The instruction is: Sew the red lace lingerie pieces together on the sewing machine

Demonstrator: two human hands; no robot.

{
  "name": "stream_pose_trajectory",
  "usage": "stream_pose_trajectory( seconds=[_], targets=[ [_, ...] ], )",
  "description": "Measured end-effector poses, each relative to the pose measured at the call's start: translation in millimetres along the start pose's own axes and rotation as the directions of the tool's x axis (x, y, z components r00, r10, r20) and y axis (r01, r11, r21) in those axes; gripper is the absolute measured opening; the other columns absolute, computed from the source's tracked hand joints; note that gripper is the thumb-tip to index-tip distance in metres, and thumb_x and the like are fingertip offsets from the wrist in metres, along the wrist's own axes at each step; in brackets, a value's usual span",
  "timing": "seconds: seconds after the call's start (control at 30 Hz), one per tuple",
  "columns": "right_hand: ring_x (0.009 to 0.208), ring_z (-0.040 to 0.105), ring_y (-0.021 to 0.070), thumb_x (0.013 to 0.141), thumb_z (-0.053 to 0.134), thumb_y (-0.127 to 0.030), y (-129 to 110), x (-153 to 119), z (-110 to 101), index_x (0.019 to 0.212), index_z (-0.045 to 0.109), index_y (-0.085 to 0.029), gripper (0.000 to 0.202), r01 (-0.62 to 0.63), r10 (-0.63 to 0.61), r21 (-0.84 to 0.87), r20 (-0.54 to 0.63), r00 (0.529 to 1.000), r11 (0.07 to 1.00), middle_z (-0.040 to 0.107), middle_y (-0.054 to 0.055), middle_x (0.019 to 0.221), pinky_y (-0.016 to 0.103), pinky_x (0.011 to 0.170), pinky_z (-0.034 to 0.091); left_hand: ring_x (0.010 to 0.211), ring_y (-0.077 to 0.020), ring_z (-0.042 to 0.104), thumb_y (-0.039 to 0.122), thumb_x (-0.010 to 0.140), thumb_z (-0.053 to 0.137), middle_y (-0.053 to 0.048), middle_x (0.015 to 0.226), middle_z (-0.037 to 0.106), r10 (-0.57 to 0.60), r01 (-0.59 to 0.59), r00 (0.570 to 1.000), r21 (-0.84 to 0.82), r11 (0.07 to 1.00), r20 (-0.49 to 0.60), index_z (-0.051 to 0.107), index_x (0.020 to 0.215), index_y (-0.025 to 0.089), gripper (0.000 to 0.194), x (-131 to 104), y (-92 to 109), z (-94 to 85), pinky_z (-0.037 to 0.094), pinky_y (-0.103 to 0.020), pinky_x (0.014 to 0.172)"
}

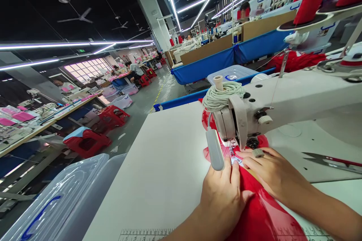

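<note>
Beneath the near end of a white sewing machine (305, 86), at the right of the head view, the red fabric (251, 203) lies on a pale surface (158, 150), running from the needle area toward the near edge. The left hand (220, 192) rests on it from the left, fingers stretched forward and laid flat, thumb spread to the right; it presses the cloth without closing around it. The right hand (271, 169) lies at the fabric's right side, fingers reaching left toward the presser foot (232, 151); a knob hides part of them, so I cannot tell whether they pinch anything. Placed on both sides just short of the foot, the hands seem to keep the cloth flat and steady.

The fabric is deep red and smooth, with a glossy, sheer part at the near right, through which ruler marks (144, 234) on the surface show. A small white piece with dark marks (236, 161) lies by the fingertips.

A grey paddle-shaped piece (215, 150) hangs on a bent stem left of the foot, and a coil of pale cord (223, 96) sits on the machine's head. Scissors (336, 160) lie at the right, probably kept there within reach. Farther left stand a clear lidded box (65, 192) and red stools (87, 143).
</note>
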State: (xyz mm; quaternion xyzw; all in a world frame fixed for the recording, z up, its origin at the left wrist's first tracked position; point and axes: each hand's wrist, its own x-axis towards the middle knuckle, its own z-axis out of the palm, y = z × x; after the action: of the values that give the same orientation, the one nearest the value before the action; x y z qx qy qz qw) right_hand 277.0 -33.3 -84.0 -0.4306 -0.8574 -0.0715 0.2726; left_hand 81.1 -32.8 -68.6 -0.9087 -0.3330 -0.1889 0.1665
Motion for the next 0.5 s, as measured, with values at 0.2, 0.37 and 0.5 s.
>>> stream_pose_trajectory(
  seconds=[0.2,0.37,0.5],
  targets=[
    [0.088,0.066,0.0196,0.081,0.041,-0.003,3.4,-2.0,2.1,0.114,0.061,-0.02,0.042,0.024,-0.025,0.023,0.012,1.0,0.999,0.072,0.007,0.104,0.038,0.085,0.044,0.117,-0.0319,0.059,0.049,0.085,0.067,-0.021,0.125,0.062,-0.006,0.006,1.0,-0.013,1.0,0.025,0.055,0.127,0.001,0.066,0.2,-2.5,1.7,0.052,-0.043,0.098],
    [0.094,0.067,0.0217,0.082,0.037,-0.002,-0.4,-0.1,7.6,0.108,0.06,-0.02,0.039,-0.008,0.012,0.035,-0.11,0.994,0.999,0.073,0.007,0.104,0.04,0.089,0.043,0.112,-0.0305,0.062,0.048,0.086,0.063,-0.019,0.123,0.064,-0.059,0.06,0.998,-0.038,0.998,0.018,0.056,0.125,0.006,0.058,2.6,-4.7,4.1,0.056,-0.041,0.089],
    [0.095,0.068,0.0184,0.083,0.04,-0.005,-1.2,6.4,-0.1,0.105,0.058,-0.022,0.033,0.059,-0.063,-0.05,-0.076,0.995,0.997,0.073,0.005,0.104,0.034,0.085,0.047,0.101,-0.0321,0.067,0.045,0.085,0.061,-0.018,0.114,0.068,-0.048,0.044,0.996,-0.042,0.998,-0.081,0.06,0.117,0.009,0.048,1.7,-11.6,11.6,0.058,-0.042,0.082]
  ],
)
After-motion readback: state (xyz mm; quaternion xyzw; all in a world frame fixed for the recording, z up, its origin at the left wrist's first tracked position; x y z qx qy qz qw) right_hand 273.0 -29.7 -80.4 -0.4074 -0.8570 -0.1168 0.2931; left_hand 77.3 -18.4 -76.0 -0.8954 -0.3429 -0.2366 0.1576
